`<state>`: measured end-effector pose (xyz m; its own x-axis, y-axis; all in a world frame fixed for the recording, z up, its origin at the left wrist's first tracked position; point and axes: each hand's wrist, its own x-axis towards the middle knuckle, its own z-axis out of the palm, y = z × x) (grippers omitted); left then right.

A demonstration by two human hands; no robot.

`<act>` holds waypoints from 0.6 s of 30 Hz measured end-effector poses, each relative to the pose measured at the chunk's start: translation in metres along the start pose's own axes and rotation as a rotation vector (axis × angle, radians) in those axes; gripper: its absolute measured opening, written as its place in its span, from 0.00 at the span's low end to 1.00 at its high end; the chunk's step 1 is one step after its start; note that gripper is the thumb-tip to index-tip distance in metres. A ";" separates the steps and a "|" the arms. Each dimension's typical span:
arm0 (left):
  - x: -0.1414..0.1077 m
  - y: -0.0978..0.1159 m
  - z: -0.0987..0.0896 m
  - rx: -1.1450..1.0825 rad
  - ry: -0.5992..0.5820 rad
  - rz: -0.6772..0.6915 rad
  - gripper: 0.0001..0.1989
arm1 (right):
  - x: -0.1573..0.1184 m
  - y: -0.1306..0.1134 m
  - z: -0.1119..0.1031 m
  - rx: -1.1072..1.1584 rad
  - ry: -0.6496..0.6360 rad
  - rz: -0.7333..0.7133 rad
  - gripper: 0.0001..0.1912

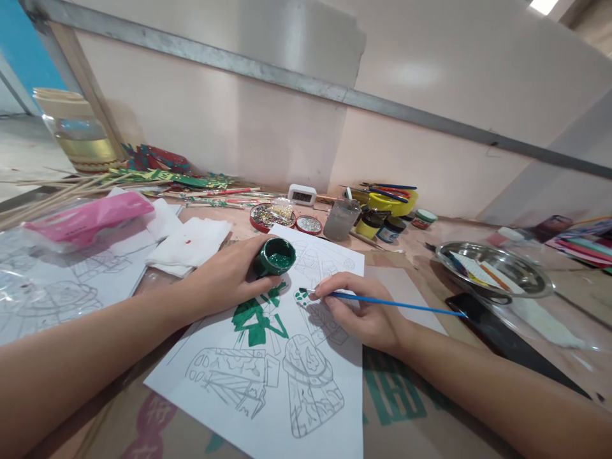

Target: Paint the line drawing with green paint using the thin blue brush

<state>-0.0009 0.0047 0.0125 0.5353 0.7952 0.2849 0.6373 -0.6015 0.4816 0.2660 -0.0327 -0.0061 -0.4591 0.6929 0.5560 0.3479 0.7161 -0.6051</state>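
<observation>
My left hand [239,268] is wrapped round a small jar of green paint [277,256], tilted so its open mouth faces me. In my right hand [366,312] is a thin blue paintbrush [396,303], pinched near its tip. The bristles touch or hover just over small green dabs on a sheet of white paper [272,421]. Line drawings cover the sheet, and one figure [258,322] left of the brush is partly filled with green. Both hands rest on or just above the paper.
Cardboard [396,408] lies under the sheet. A steel bowl [535,284] and a dark phone-like slab [507,338] are at right. Behind stand a cup of cloudy water [342,220], paint jars [392,229], a small digital clock [302,194] and glitter trays [272,218]. Folded tissue [191,242] lies left.
</observation>
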 end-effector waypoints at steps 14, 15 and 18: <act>0.000 -0.001 0.001 0.017 -0.004 -0.010 0.25 | 0.001 -0.001 -0.002 0.024 -0.015 -0.022 0.09; 0.000 -0.001 0.001 0.015 -0.005 -0.010 0.25 | 0.002 -0.001 -0.002 0.021 -0.016 -0.025 0.10; 0.000 -0.002 0.001 0.014 -0.008 -0.012 0.26 | 0.002 0.000 -0.002 0.016 -0.013 -0.032 0.10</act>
<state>-0.0018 0.0055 0.0109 0.5320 0.8016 0.2728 0.6511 -0.5932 0.4735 0.2664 -0.0310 -0.0041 -0.4803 0.6684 0.5679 0.3200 0.7364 -0.5961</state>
